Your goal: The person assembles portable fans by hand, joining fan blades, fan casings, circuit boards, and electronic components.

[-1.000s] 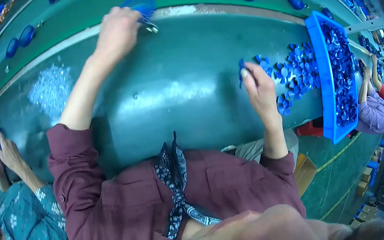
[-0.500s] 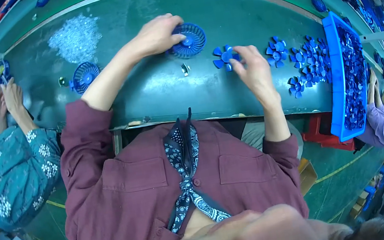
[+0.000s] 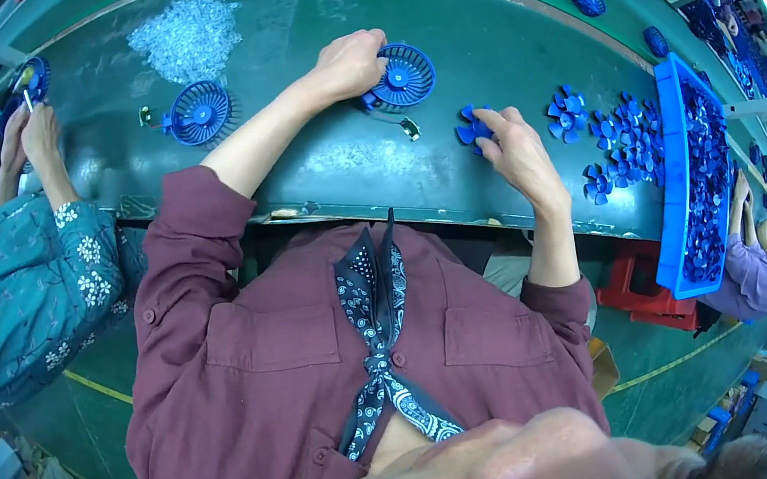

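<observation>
**Both hands busy on blue fan parts**

At the green bench (image 3: 310, 165), the left hand (image 3: 352, 62) lies curled over the rim of a round blue fan grille (image 3: 404, 76), its grip closed on it. The right hand (image 3: 515, 144) pinches a small blue fan blade (image 3: 471, 127) between its fingertips, just right of the grille. More blades (image 3: 615, 140) lie scattered beside a blue tray (image 3: 673, 181). A second grille (image 3: 200, 114) sits further left, near a heap of clear bits (image 3: 187, 34).

Table (image 3: 310, 165): dark green is being shown.
Grille (image 3: 404, 76): blue, as is the second grille (image 3: 200, 114).
Blade (image 3: 473, 126): blue.
Bin (image 3: 672, 191): blue, blue blades being held.
Pellets (image 3: 185, 35): clear white.
Shirt (image 3: 262, 361): maroon.
Scarf (image 3: 375, 342): navy, white paisley.
Neighbour's sleeve (image 3: 17, 291): teal, white flowers.
</observation>
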`<state>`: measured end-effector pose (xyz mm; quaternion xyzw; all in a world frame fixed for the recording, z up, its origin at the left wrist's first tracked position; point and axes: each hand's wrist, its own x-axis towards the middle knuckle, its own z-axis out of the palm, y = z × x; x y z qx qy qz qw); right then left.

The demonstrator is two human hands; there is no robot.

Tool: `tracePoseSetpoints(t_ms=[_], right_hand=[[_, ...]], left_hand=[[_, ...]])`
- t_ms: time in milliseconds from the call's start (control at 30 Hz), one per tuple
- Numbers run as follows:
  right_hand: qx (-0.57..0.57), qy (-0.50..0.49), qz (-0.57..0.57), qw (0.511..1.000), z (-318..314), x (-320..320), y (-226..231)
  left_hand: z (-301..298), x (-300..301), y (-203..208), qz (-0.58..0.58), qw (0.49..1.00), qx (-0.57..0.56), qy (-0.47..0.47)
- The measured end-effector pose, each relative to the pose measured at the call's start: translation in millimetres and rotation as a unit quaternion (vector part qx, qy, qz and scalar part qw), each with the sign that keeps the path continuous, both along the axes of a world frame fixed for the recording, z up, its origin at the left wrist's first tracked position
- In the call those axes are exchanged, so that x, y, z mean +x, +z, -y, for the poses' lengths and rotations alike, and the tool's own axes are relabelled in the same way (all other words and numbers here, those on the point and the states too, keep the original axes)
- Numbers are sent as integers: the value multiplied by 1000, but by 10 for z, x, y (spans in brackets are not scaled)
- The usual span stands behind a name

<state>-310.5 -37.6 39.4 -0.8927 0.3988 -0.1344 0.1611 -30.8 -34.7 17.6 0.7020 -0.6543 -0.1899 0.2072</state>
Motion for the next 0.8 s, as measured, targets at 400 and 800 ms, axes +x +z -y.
tracePoseSetpoints(t_ms=[400, 800], right_hand=[[-105, 17, 152, 983, -206, 594, 315], [-88, 65, 65, 992, -234, 911, 192]], left_hand=[[-369, -294, 25, -574, 809, 91, 88], [-718, -504, -179, -634, 767, -32, 94]])
